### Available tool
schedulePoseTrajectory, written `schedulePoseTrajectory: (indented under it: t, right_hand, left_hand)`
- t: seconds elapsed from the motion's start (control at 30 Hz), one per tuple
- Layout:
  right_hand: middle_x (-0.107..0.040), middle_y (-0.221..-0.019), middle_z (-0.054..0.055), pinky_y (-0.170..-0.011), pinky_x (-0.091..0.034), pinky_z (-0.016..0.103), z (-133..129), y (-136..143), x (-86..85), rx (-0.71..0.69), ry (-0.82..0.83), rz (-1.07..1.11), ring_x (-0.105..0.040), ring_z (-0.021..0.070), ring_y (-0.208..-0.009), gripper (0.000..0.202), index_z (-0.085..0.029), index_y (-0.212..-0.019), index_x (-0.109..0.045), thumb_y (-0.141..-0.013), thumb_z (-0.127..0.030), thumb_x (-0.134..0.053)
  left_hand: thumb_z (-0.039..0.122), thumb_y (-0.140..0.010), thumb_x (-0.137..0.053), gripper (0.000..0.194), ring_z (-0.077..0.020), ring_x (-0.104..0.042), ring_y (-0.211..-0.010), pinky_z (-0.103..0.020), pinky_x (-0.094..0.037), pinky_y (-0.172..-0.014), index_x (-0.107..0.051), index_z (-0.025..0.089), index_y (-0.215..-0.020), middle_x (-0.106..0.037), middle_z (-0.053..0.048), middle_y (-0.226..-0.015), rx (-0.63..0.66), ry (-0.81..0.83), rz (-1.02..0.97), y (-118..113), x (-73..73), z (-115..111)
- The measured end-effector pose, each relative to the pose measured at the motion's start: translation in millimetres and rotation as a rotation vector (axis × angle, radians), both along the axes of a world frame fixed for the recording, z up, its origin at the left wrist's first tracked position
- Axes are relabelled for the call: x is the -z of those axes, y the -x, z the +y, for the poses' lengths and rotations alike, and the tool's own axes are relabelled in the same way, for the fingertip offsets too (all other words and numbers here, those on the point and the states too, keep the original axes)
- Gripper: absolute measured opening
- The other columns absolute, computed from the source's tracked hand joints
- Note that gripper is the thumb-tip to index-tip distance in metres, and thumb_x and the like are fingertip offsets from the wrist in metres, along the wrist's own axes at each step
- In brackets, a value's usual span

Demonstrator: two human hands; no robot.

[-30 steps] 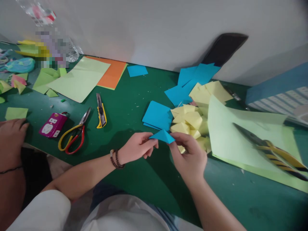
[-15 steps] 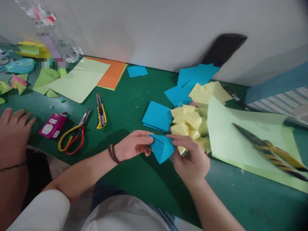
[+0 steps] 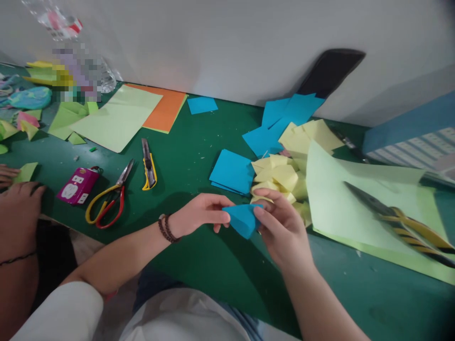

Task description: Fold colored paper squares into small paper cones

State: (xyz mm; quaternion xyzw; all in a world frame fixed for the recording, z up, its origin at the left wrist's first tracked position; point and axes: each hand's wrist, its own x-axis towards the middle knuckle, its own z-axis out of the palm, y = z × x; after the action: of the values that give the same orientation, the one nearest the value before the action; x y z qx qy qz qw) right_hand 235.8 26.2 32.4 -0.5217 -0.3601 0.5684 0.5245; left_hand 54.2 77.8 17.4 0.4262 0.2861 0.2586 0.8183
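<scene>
Between my two hands is a partly folded piece of blue paper [image 3: 243, 221], held above the green table. My left hand [image 3: 199, 216] pinches its left corner between thumb and fingers. At its upper right edge, my right hand [image 3: 284, 227] grips it with the thumb on top; some of those fingertips are behind the paper. Just beyond lies a small stack of square blue paper [image 3: 232, 171]. Folded pale yellow paper pieces [image 3: 279, 177] are heaped beside that stack, partly hidden by my right hand.
Scissors [image 3: 113, 196], a yellow utility knife [image 3: 149, 166] and a purple box [image 3: 78, 185] lie to the left. Another person's hand [image 3: 21, 201] rests at the far left. Black-and-yellow scissors [image 3: 398, 218] lie on light green sheets [image 3: 341, 189]. A phone [image 3: 332, 71] leans against the wall.
The blue paper has turned and its fold shape looks different. My right thumb has come over onto its near face. At the left, the other person's hand has shifted, uncovering green paper.
</scene>
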Motion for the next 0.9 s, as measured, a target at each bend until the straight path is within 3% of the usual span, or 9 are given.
schedulePoseTrajectory:
  t: [0.13, 0.3, 0.47, 0.57, 0.7, 0.9]
  right_hand:
    - [-0.053, -0.069, -0.004, -0.048, -0.037, 0.02, -1, 1, 2.5, -0.028, -0.061, -0.061, -0.046, 0.0086, -0.057, 0.026, -0.026, -0.103, -0.063, -0.08, -0.035, -0.07]
    - [-0.059, -0.074, -0.001, -0.054, -0.045, 0.023, 0, 1, 1.4, -0.072, -0.125, -0.246, -0.054, 0.0115, -0.063, 0.024, -0.025, -0.102, -0.064, -0.08, -0.035, -0.068]
    - [-0.063, -0.07, 0.002, -0.05, -0.043, 0.024, 3, -1, -1.2, -0.167, -0.113, -0.513, -0.052, 0.012, -0.058, 0.022, -0.02, -0.08, -0.067, -0.083, -0.042, -0.063]
    - [-0.062, -0.066, 0.002, -0.054, -0.044, 0.025, 4, -1, -1.4, -0.191, -0.156, -0.559, -0.054, 0.0137, -0.061, 0.024, -0.02, -0.07, -0.065, -0.082, -0.041, -0.063]
    - [-0.062, -0.067, 0.002, -0.055, -0.045, 0.026, 4, 0, -0.4, -0.18, -0.16, -0.487, -0.055, 0.0139, -0.063, 0.022, -0.02, -0.067, -0.065, -0.081, -0.038, -0.065]
    - [-0.062, -0.067, 0.0, -0.053, -0.044, 0.024, 4, -2, 9.6, -0.101, -0.125, -0.313, -0.054, 0.0129, -0.06, 0.022, -0.021, -0.068, -0.066, -0.081, -0.04, -0.066]
  left_hand:
    - [0.054, -0.069, -0.077, 0.045, -0.0091, -0.054, -0.057, -0.018, -0.043, -0.046, -0.067, 0.011, -0.077, -0.058, -0.002, -0.067, -0.011, 0.039, 0.037, 0, 2.8, -1]
    - [0.047, -0.075, -0.073, 0.036, -0.0059, -0.048, -0.05, -0.018, -0.039, -0.044, -0.064, 0.012, -0.071, -0.054, 0.0, -0.066, -0.037, -0.065, 0.125, 0, 1.9, 0]
    - [0.04, -0.081, -0.069, 0.029, -0.0046, -0.05, -0.051, -0.019, -0.041, -0.044, -0.064, 0.013, -0.072, -0.057, -0.002, -0.081, -0.061, -0.285, 0.225, 2, -5.6, 0]
    - [0.038, -0.081, -0.068, 0.027, -0.0043, -0.05, -0.052, -0.018, -0.041, -0.043, -0.065, 0.014, -0.071, -0.058, -0.002, -0.084, -0.063, -0.338, 0.217, 3, -7.4, -1]
    - [0.04, -0.079, -0.071, 0.028, -0.004, -0.049, -0.05, -0.019, -0.041, -0.044, -0.066, 0.013, -0.072, -0.059, -0.002, -0.081, -0.031, -0.22, 0.158, 3, -4.1, -1]
    - [0.06, -0.075, -0.066, 0.049, -0.0111, -0.053, -0.054, -0.019, -0.039, -0.039, -0.065, 0.011, -0.08, -0.056, -0.002, -0.062, -0.039, 0.051, 0.087, 2, -1.2, 1]
